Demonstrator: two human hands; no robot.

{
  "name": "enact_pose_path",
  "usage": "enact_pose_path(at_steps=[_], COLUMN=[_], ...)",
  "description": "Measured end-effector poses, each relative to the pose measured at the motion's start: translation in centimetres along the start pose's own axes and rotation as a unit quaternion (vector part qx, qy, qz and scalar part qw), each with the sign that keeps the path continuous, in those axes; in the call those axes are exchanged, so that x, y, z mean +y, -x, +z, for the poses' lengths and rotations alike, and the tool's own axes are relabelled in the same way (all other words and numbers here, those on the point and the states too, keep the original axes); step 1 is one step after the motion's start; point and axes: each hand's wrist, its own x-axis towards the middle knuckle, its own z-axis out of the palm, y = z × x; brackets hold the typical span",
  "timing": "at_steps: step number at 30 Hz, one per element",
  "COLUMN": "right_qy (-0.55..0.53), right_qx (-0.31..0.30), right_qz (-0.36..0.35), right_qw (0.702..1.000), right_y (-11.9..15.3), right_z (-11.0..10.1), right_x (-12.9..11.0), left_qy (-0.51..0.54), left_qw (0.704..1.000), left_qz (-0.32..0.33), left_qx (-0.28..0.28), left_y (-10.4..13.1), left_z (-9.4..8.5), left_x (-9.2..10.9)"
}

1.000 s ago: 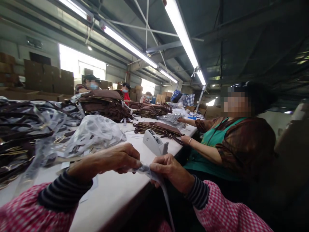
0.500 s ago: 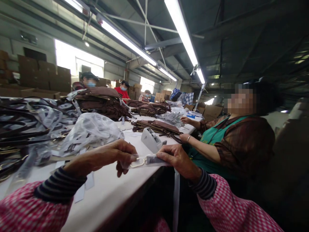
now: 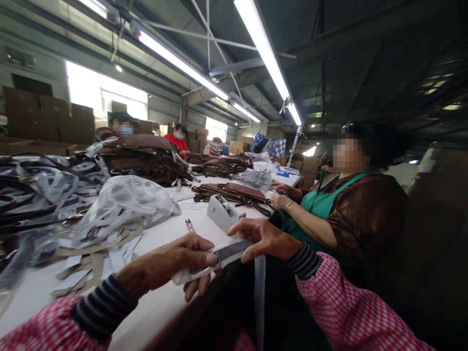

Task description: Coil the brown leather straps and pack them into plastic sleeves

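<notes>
Stretched between my two hands is a dark strap point(image 3: 234, 250) in a clear plastic sleeve. My left hand point(image 3: 171, 261) is closed on its left end, thumb on top, and covers the metal clasp there. The right hand point(image 3: 265, 239) pinches the strap's other end between thumb and fingers. A pale plastic strip point(image 3: 260, 297) hangs below the right hand, past the table edge. Just beyond the hands stands a grey tape dispenser point(image 3: 218, 212). Pink-handled snips point(image 3: 189, 224) lie on the table behind my left hand.
Crumpled clear plastic point(image 3: 131, 200), loose strips point(image 3: 95, 261) and dark straps point(image 3: 25, 209) cover the table's left side. Brown bags point(image 3: 142, 156) are piled farther back. A co-worker in a green apron point(image 3: 303, 224) sits close on the right, handling a brown bag point(image 3: 234, 192).
My left hand has slid right along the strap, over the clasp, closer to my right hand. The view has turned slightly right, and the snips and more loose strips show.
</notes>
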Motion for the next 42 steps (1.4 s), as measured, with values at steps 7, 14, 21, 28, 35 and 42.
enact_pose_path(at_steps=[7,14,21,28,35,42], right_qy=[-0.060,-0.283,-0.252,-0.109,-0.005,0.061], right_qx=[0.164,0.164,0.065,0.085,0.002,0.073], right_qz=[-0.060,-0.043,0.053,0.101,0.080,-0.028], right_qw=[0.983,0.944,0.964,0.985,0.997,0.995], right_y=[1.1,-0.9,2.8,6.8,5.0,3.2], right_z=[0.8,11.4,11.5,6.0,3.7,4.6], right_x=[3.3,8.9,5.9,0.0,-0.3,3.3], left_qy=[0.111,-0.011,-0.538,-0.519,-0.341,0.050], left_qw=[0.987,0.907,0.683,0.825,0.920,0.980], left_qz=[0.089,0.230,0.400,0.133,-0.040,-0.024], left_qx=[0.078,0.352,0.291,0.178,0.186,0.191], left_y=[-1.2,-3.6,-3.2,0.8,2.7,2.2], left_z=[4.7,6.1,2.8,4.7,9.1,8.9], left_x=[0.6,0.9,-2.5,-2.0,-0.6,-2.1])
